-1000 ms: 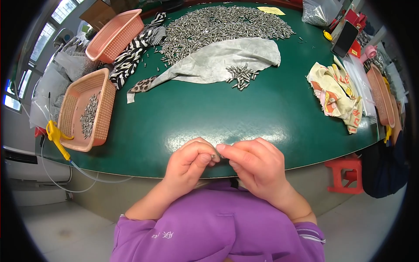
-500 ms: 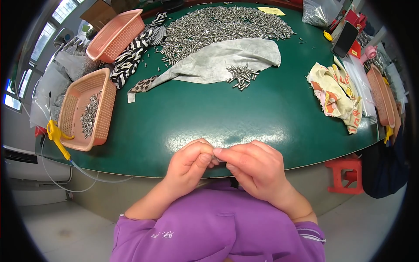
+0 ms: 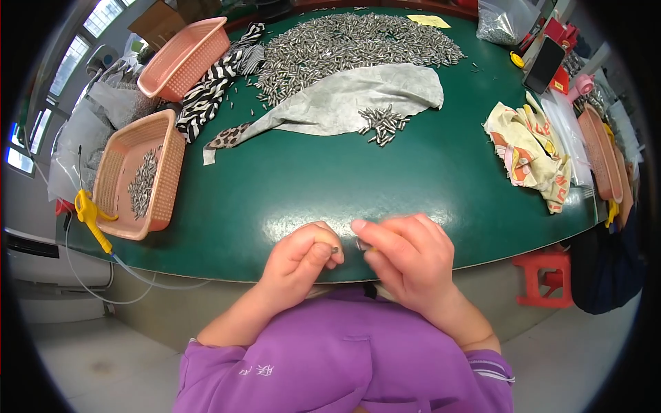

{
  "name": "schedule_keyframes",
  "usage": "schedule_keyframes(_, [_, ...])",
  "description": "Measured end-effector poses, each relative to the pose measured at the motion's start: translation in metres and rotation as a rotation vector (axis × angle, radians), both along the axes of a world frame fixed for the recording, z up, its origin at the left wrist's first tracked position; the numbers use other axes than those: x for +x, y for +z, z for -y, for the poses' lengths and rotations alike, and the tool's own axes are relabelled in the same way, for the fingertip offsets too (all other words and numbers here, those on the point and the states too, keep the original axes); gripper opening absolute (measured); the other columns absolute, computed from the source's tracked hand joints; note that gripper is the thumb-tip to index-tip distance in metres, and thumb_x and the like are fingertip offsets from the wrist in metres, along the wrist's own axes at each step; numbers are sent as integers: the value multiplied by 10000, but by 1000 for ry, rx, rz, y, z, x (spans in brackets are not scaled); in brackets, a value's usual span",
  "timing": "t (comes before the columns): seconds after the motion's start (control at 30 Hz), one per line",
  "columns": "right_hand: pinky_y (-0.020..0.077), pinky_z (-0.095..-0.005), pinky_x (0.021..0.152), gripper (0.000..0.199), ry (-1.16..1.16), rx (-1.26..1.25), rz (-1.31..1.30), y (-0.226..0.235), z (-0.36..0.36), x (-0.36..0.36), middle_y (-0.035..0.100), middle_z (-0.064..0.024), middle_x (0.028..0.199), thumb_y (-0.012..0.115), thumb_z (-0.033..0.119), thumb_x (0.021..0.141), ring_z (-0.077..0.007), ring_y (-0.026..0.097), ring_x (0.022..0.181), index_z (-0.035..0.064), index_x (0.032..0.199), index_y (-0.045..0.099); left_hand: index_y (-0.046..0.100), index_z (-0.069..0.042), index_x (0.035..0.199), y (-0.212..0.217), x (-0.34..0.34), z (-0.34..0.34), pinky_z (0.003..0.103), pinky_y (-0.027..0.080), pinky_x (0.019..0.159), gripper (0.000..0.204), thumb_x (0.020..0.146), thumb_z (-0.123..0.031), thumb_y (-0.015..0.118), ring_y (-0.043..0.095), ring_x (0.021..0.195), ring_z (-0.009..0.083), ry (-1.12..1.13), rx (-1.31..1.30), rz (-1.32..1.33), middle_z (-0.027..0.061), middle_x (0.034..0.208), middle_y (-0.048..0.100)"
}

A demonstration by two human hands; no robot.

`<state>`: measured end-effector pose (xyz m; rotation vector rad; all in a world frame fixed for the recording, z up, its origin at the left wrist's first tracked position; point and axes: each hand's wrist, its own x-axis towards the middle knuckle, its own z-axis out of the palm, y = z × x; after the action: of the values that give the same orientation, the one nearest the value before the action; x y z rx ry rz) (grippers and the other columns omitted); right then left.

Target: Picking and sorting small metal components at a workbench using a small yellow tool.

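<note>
The person wears a purple long-sleeved top (image 3: 344,358) of soft, plain knit. Both sleeves are pushed up, leaving the forearms bare. The left sleeve (image 3: 213,375) carries a small pale embroidered mark near its edge. The right sleeve (image 3: 482,372) ends in a ribbed cuff with thin white stripes. Both hands are ungloved.

Three pink plastic baskets stand on the green tabletop (image 3: 296,199): one far basket (image 3: 182,57), one near basket (image 3: 134,175), one right-edge basket (image 3: 600,153). Two hands work: the left hand (image 3: 299,258) and the right hand (image 3: 406,258). One grey cloth (image 3: 344,100), one red stool (image 3: 544,279). The small metal pins (image 3: 358,41) are too many to count.
</note>
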<state>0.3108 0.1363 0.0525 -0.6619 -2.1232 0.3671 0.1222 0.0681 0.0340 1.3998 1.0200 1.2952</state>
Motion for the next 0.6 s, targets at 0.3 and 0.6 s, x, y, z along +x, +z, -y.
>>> schedule_keyframes(0.3, [389,-292,493,423,82,68,60,-3,4,1,557,40,655,752,126,633,-156,500,549,168,1053,720,563,-24,906,-2,3,0,250,454,717,226,1024,-182,453,526,758,122,18,17,59,60,877,566])
schedule_keyframes(0.6, [388,-286,479,427,54,98,86,2,7,2,556,49,655,753,99,611,-151,502,540,187,1028,726,585,-25,918,-2,1,1,255,455,724,202,1014,-165,476,533,771,131,34,16,18,66,887,571])
